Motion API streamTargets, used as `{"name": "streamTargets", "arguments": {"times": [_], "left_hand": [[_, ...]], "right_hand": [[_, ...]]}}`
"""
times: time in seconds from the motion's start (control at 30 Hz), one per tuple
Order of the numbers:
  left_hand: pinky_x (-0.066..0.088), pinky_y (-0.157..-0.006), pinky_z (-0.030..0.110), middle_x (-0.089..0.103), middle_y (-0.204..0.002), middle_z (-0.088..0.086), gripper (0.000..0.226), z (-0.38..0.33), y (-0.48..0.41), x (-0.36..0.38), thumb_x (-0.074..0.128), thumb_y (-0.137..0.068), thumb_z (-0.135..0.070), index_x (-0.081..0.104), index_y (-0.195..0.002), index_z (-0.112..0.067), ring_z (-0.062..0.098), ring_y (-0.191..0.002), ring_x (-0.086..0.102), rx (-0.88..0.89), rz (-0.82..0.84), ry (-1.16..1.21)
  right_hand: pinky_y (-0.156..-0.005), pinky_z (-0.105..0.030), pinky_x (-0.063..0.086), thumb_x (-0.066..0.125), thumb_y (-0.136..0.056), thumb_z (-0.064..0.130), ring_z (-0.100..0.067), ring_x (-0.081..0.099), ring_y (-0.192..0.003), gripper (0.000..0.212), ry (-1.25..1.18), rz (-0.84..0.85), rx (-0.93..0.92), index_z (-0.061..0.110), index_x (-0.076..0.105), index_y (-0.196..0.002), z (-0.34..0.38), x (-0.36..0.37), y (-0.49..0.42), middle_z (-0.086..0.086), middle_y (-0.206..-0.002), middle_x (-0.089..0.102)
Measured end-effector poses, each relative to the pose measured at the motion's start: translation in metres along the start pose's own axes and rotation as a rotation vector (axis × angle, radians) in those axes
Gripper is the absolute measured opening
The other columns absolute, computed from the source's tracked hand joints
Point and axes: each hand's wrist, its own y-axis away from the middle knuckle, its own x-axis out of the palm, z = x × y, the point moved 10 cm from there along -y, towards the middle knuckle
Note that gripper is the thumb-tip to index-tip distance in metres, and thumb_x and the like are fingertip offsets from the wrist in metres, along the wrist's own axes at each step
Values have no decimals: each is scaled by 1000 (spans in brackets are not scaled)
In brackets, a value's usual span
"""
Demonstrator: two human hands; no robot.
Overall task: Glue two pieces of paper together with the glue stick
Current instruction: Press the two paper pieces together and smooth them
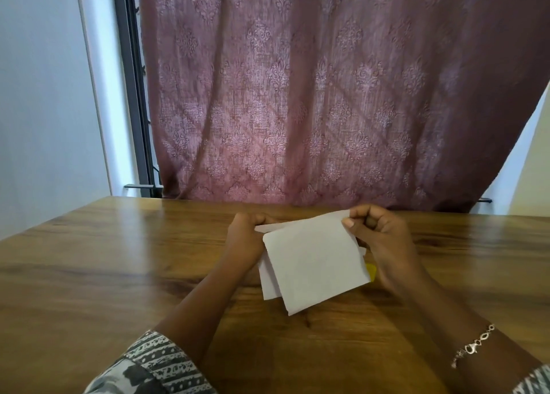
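Both left grip (247, 233) and right grip (378, 236) pinch far corners of the top sheet (315, 262); a likely glue stick (372, 270) peeks past its right edge, nearer the right grip.

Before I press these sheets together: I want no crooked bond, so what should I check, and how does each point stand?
1. Left hand grips the top paper: ok.
2. Right hand pinches its far corner: ok.
3. Second paper lined up beneath: not ok, it juts out at the left.
4. Glue spread on either sheet: cannot tell.
5. Glue stick within reach: cannot tell; only a yellow object shows by the right hand.
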Motion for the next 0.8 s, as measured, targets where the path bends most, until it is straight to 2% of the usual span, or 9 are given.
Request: {"name": "streamTargets", "arguments": {"times": [0.07,0.23,0.37,0.5,0.63,0.73,0.8], "left_hand": [[53,-63,30,69,-80,9,4,-4,1,2,69,-75,-4,68,-75,-8,19,-73,64,14,9,98],[54,-63,31,68,-78,6,9,-9,5,1,68,-75,-1,68,-74,-10,17,-69,64,25,-7,286],[55,-61,28,69,-76,1,11,-11,5,3,68,-76,-3,68,-74,-14,17,-70,66,41,-5,271],[56,-62,29,69,-74,-2,12,-15,6,6,69,-75,-5,68,-72,-17,16,-69,66,57,8,237],[56,-59,27,69,-73,-1,13,-14,6,7,69,-75,-3,68,-72,-16,15,-66,66,51,15,257],[54,-51,17,69,-70,-3,15,-18,8,8,68,-76,-1,68,-70,-16,6,-57,66,86,25,256],[53,-48,16,69,-68,-3,18,-21,9,9,68,-75,0,68,-68,-16,3,-53,65,106,36,269]], "right_hand": [[-47,-12,49,60,-80,0,3,62,-57,17,0,-4,7,16,61,-73,-2,2,1,0,-76,66],[-50,-11,50,63,-78,2,-3,64,-64,17,37,-10,0,17,61,-72,-4,3,3,1,-78,68],[-48,-16,50,64,-77,3,-3,65,-62,19,22,-50,-14,21,62,-78,-1,-1,4,1,-74,67],[-52,-19,52,65,-77,3,-5,66,-64,22,5,-64,-12,24,65,-83,-1,-4,5,-1,-76,68],[-49,-16,51,64,-78,3,-5,68,-64,19,-3,-50,-1,21,67,-83,-2,-2,5,2,-79,71],[-47,-14,49,64,-78,4,-4,67,-63,17,-5,-57,8,20,68,-80,-4,-3,4,2,-79,71],[-48,-13,49,64,-78,4,-3,66,-62,14,-8,-65,18,16,68,-83,-6,-4,3,-2,-82,71]]}}
